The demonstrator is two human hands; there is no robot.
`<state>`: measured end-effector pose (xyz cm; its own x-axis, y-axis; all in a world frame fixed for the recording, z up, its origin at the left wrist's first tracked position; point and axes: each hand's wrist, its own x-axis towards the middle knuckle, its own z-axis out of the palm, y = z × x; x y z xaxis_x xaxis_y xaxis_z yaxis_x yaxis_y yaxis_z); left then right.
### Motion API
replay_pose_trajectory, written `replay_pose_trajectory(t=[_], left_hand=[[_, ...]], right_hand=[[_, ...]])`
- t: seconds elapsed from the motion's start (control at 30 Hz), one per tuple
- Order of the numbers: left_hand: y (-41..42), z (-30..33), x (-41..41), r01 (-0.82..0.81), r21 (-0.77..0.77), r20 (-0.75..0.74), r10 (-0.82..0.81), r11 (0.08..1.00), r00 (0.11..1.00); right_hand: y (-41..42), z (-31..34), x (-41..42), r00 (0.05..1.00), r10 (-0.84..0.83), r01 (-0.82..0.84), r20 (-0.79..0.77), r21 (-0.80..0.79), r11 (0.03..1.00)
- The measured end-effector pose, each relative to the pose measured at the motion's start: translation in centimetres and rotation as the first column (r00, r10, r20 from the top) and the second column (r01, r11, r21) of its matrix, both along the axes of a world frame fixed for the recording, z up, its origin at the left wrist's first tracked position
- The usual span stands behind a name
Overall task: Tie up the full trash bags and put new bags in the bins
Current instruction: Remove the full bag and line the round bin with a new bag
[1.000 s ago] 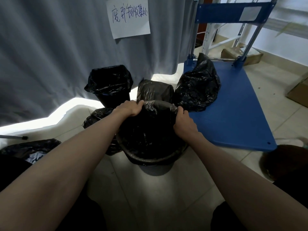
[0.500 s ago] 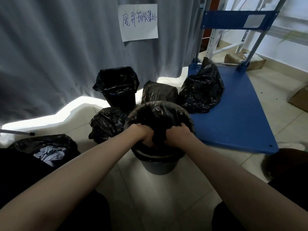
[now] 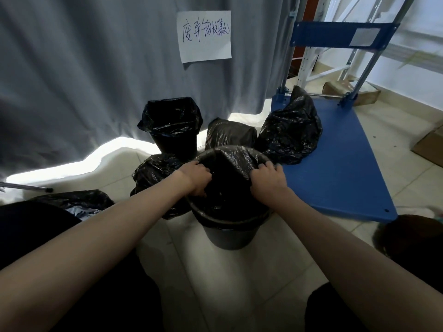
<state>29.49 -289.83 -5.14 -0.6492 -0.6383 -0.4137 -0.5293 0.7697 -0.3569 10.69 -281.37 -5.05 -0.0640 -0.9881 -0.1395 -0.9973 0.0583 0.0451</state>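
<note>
A grey round bin (image 3: 230, 237) stands on the tiled floor in front of me, with a black trash bag (image 3: 230, 168) draped in and over its rim. My left hand (image 3: 195, 178) grips the bag at the bin's left rim, fingers curled over the plastic. My right hand (image 3: 268, 182) grips the bag at the right rim. A second bin lined with a black bag (image 3: 171, 125) stands behind by the curtain. Full black bags lie around: one left of the bin (image 3: 153, 171), one behind it (image 3: 230, 135), one on the cart (image 3: 291, 130).
A blue platform cart (image 3: 340, 168) sits to the right, its handle upright. A grey curtain (image 3: 96, 68) with a paper sign (image 3: 205, 35) hangs behind. Another open black bag (image 3: 79, 202) lies at the near left. Cardboard boxes (image 3: 429, 144) lie at the far right.
My hands moved apart from the middle of the bin's near side to its left and right rims, spreading the bag. The camera view shifted slightly.
</note>
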Motion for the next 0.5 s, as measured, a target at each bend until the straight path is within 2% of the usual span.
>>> replay_pose_trajectory(t=[0.07, 0.13, 0.2, 0.27, 0.37, 0.43, 0.5], left_hand=[[0.0, 0.2, 1.4, 0.036, -0.007, -0.012, -0.036, 0.999, 0.999], [0.2, 0.4, 2.6, 0.060, -0.005, -0.071, -0.061, 0.998, 0.996], [0.6, 1.0, 3.2, 0.065, -0.025, -0.170, -0.068, 0.998, 0.983], [1.1, 1.8, 3.2, 0.023, -0.098, -0.300, -0.052, 0.995, 0.953], [2.3, 2.7, 2.7, -0.197, -0.154, -0.509, 0.093, 0.968, 0.856], [3.2, 2.8, 2.5, -0.353, -0.066, -0.575, 0.254, 0.933, 0.778], [3.8, 2.5, 2.4, -0.451, 0.034, -0.579, 0.386, 0.892, 0.718]], right_hand=[[0.3, 0.0, -0.5, 0.992, -0.065, 0.054, 0.107, 0.106, 0.993], [0.6, 0.0, -0.5, 0.986, -0.077, 0.051, 0.145, 0.176, 0.983], [1.0, -0.2, -0.4, 0.992, -0.048, 0.032, 0.112, 0.139, 0.990], [1.4, -0.2, -0.3, 0.996, -0.032, 0.029, 0.086, 0.036, 0.999], [2.2, 0.3, -0.3, 0.994, -0.064, 0.073, 0.084, -0.103, 0.992], [2.7, 0.5, -0.4, 0.983, -0.121, 0.140, 0.139, -0.135, 0.981], [3.2, 0.5, -0.5, 0.956, -0.189, 0.217, 0.225, -0.108, 0.970]])
